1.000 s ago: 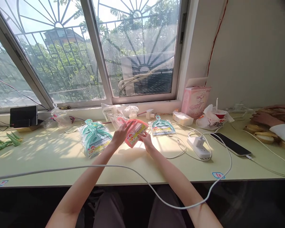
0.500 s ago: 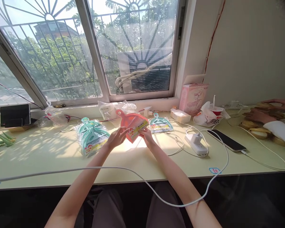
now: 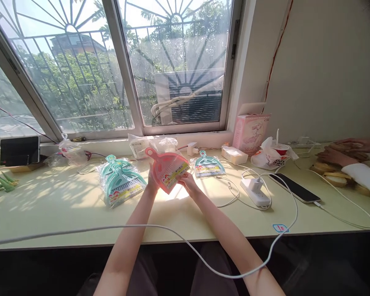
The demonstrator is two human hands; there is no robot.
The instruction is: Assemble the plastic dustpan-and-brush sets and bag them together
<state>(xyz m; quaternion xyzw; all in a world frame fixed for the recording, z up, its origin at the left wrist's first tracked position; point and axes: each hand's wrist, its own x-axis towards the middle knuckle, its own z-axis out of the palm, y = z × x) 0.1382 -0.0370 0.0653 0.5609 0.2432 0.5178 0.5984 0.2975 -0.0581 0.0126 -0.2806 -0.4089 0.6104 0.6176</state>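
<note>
A red dustpan (image 3: 170, 163) with a yellow printed label is held tilted above the table. My left hand (image 3: 153, 181) grips its left side, most of the fingers hidden behind it. At its lower right edge, my right hand (image 3: 188, 181) pinches the dustpan by the label. To the left lies a stack of green dustpans (image 3: 121, 176) with brushes, in clear plastic wrapping. One more green dustpan (image 3: 209, 163) with a similar label rests just right of my hands, near the back of the table.
A white power strip (image 3: 255, 192), a phone (image 3: 295, 188) and looping cables occupy the right. A white cable (image 3: 160, 225) crosses in front of my forearms. A pink box (image 3: 252, 132) stands by the wall. At far right, another person's hand (image 3: 336, 156) touches brown round objects.
My left hand has shifted from the front of the red dustpan to its left side, partly behind it. The dustpan has turned slightly to face me more.
</note>
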